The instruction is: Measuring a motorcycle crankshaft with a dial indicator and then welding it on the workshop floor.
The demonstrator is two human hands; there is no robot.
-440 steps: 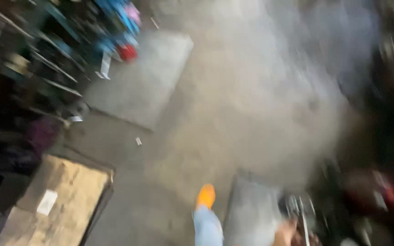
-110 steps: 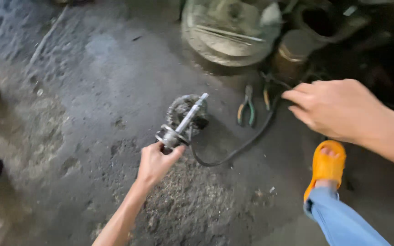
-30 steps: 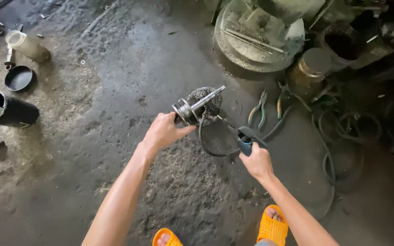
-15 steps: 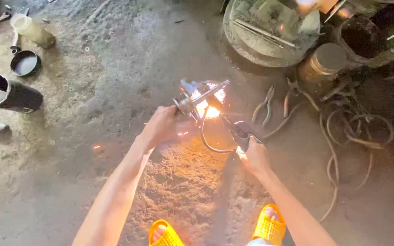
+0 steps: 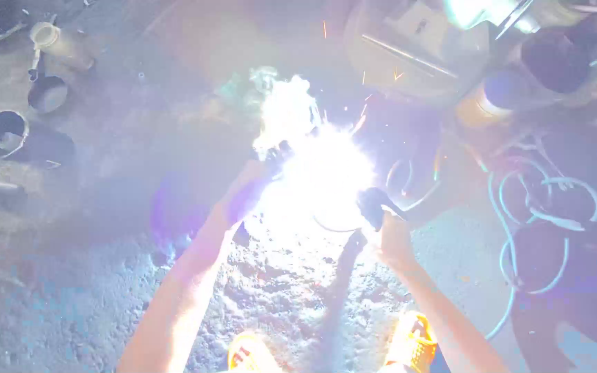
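White-blue glare (image 5: 319,173); orange sandals (image 5: 412,342); grey floor (image 5: 70,276).

The rough, gritty grey concrete floor (image 5: 91,290) looks matt; dull dark metal pipe sections (image 5: 25,138) lie toward its left edge; coiled cable (image 5: 540,207) looks smooth, rubbery; orange sandals (image 5: 412,342) look smooth plastic; the right hand (image 5: 392,238) grips a matt black holder (image 5: 374,204).

A white welding flash (image 5: 319,169) blazes between a left hand (image 5: 247,190) at nine o'clock and a right hand (image 5: 392,235) gripping a dark holder (image 5: 373,204) at four o'clock; cables (image 5: 540,221) coil at three o'clock.
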